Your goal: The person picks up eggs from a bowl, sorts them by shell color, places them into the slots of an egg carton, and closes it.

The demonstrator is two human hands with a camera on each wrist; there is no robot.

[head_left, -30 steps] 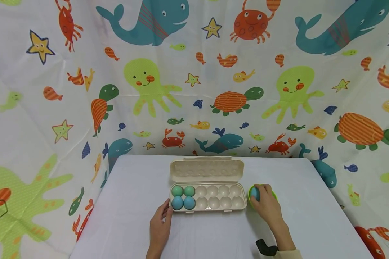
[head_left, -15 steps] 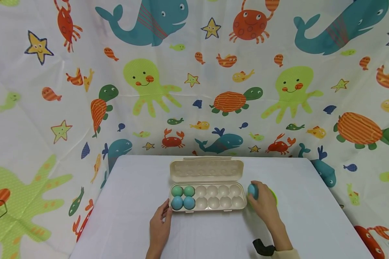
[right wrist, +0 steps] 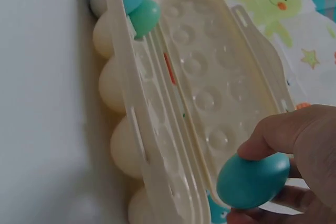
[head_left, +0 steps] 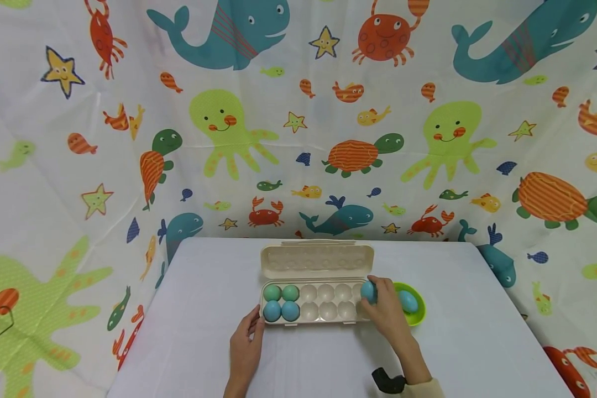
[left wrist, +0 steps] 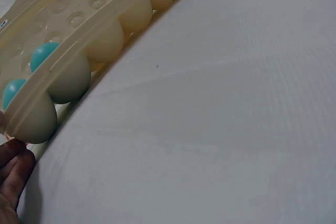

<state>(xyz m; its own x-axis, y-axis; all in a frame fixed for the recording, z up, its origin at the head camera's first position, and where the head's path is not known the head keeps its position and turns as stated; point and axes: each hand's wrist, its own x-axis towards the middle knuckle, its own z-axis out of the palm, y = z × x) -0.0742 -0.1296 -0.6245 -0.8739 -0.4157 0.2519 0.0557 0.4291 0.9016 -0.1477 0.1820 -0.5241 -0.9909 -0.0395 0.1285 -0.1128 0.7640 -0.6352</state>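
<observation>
A cream egg carton [head_left: 326,303] lies with its lid [head_left: 317,262] raised. In its left end sit two green eggs [head_left: 281,293] at the back and two blue eggs [head_left: 281,312] in front. My left hand [head_left: 246,351] holds the carton's front left corner; in the left wrist view, its fingers [left wrist: 17,169] touch the underside there. Over the right end of the carton, my right hand [head_left: 389,309] grips a blue egg [right wrist: 253,180] between thumb and fingers. Just right of that hand, another blue egg [head_left: 408,302] rests in a lime green bowl [head_left: 416,319].
White cloth covers the table [head_left: 318,359]. Behind it hangs a curtain [head_left: 298,160] printed with sea animals. A black strap-like piece [head_left: 388,381] sits at my right wrist, beside a pale sleeve [head_left: 424,389].
My right hand has lifted a blue egg out of the bowl and carried it left over the carton's right end. The egg left in the bowl now shows. My left hand stays put.
</observation>
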